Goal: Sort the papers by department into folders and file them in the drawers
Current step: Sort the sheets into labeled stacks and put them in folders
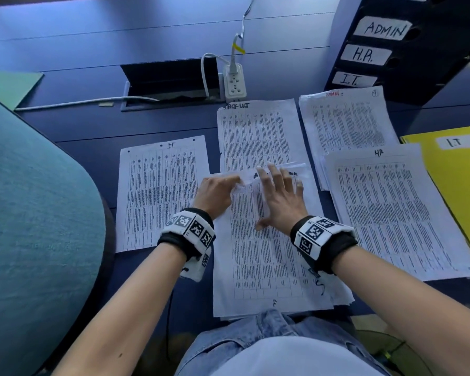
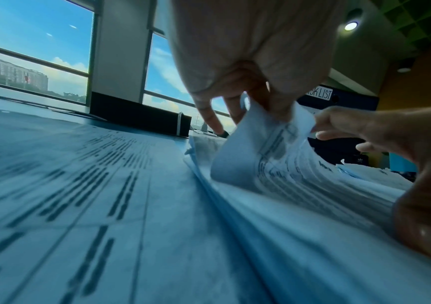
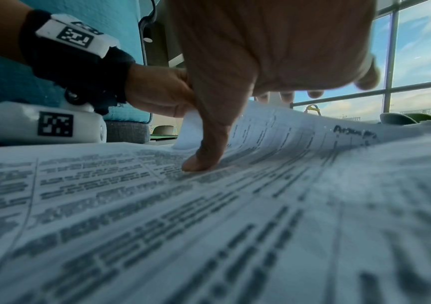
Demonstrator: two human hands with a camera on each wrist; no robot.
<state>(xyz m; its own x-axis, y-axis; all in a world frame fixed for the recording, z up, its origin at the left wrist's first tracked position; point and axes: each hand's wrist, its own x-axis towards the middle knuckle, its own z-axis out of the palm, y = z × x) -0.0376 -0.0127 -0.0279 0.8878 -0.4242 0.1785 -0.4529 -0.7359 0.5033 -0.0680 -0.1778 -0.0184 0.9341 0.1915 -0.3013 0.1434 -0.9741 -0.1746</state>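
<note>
Premises: an office. A dark blue counter [image 1: 152,31] carries a recessed cable hatch [image 1: 171,82] with a white power strip [image 1: 234,83] plugged in beside it. A dark drawer unit [image 1: 407,47] bears labels ADMIN, H.R. and I.T. Printed tabular sheets [image 1: 258,137] lie in separate stacks, with a yellow folder [image 1: 456,169] marked I.T. Large windows [image 2: 35,55] show city buildings; recessed ceiling lights [image 2: 350,26] overhead.

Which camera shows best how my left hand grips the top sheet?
The left wrist view: the left hand pinches the top sheet at its curled corner. The head view shows only knuckles; the right wrist view hides it behind the right hand.
</note>
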